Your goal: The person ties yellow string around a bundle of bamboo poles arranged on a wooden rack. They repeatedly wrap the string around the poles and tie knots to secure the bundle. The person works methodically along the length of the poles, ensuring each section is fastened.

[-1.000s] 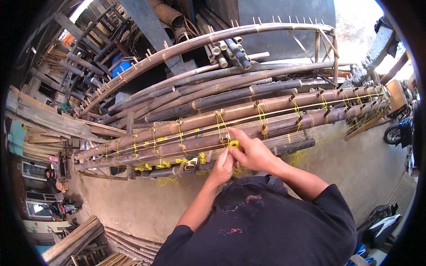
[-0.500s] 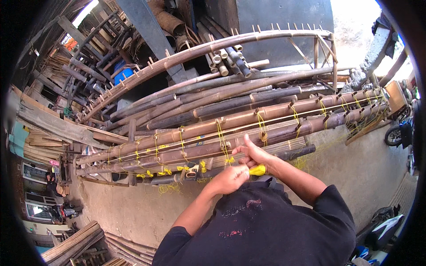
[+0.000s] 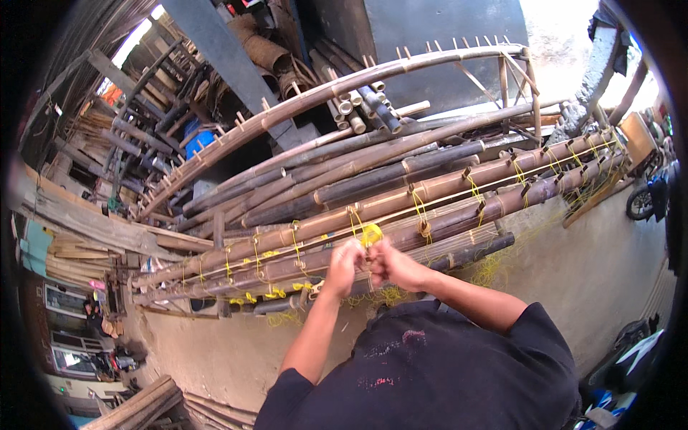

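Mid-frame, our left hand and right hand have drawn together, both pinching yellow cord at the bamboo; the knot seems tightening.

Daylight falls on a concrete floor, a dark wall panel, stacked timber planks and a blue barrel.

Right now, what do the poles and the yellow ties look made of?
Poles: bamboo, brown and unfinished-looking, with node rings and hollow cut ends. Yellow ties: thin cord, likely plastic or nylon by its bright colour; the hands work some at a small yellow bundle.
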The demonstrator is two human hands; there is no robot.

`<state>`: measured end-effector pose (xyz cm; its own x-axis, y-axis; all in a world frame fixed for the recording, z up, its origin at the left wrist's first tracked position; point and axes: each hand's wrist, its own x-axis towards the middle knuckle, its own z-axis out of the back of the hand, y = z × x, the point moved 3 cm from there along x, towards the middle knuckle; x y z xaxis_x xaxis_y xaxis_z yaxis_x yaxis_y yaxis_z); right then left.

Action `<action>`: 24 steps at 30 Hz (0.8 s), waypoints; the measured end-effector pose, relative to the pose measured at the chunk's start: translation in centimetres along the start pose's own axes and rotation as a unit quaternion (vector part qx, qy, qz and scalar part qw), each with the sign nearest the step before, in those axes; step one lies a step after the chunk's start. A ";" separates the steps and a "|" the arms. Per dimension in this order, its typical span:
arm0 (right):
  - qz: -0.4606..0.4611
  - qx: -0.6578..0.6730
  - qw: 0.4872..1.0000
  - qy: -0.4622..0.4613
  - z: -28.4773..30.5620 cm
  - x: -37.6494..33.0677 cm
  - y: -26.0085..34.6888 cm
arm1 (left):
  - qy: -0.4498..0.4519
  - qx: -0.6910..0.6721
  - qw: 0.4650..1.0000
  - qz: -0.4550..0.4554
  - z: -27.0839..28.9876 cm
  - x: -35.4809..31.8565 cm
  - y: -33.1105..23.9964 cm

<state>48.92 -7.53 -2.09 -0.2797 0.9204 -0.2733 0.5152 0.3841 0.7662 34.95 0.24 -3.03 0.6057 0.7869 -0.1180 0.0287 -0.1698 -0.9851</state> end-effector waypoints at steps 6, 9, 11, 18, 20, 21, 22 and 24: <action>0.146 -0.405 0.903 0.000 -0.7 -1.6 3.4 | -0.010 0.044 0.997 0.064 -3.4 -0.8 0.8; -0.026 -0.033 0.998 -0.036 2.9 -0.8 1.2 | 0.130 -0.035 0.987 0.090 -1.4 -0.6 1.4; -0.129 -0.054 0.990 -0.035 3.7 -1.5 2.2 | 0.306 0.063 0.937 0.160 -4.5 -2.7 1.0; 0.306 -0.508 0.791 -0.152 1.4 -2.1 5.8 | -0.176 0.015 0.982 0.073 -0.9 6.8 1.6; 0.315 -0.528 0.764 -0.197 3.7 -2.5 6.6 | -0.219 -0.224 0.947 -0.074 1.7 10.2 -1.3; 0.306 -0.498 0.777 -0.234 6.2 -2.6 6.8 | -0.174 -0.271 0.940 -0.112 3.5 11.4 -2.5; 0.295 -0.469 0.785 -0.275 9.6 -2.4 6.5 | -0.209 -0.273 0.932 -0.114 4.0 11.9 -3.6; 0.218 -0.457 0.791 -0.343 15.0 -2.4 6.3 | -0.214 -0.226 0.939 -0.143 5.6 12.4 -4.9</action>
<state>64.97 -6.23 -5.29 0.4307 0.8944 0.1208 -0.4465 0.0948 0.8897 37.87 14.21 -0.37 0.1488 0.9888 0.0085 0.5351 -0.0733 -0.8416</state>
